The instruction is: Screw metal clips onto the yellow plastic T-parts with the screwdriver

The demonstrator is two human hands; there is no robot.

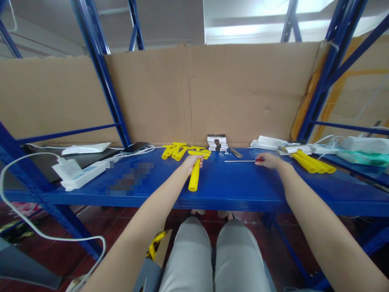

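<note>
Your left hand (191, 161) is closed round the yellow T-shaped piece (194, 180) just below its crosspiece, the tube pointing back toward you; it looks like light, stiff plastic, perhaps slightly slick but hardly fragile, so that upper tube should give you a sure hold; your right hand (269, 160) pinches the screwdriver (240, 161) by its red handle, shaft pointing left; mind the worktop's (234, 182) front edge near the tube's end; bare surface lies between your hands.

The ceiling (243, 30) glares whitish; the picture's edges stretch.
</note>
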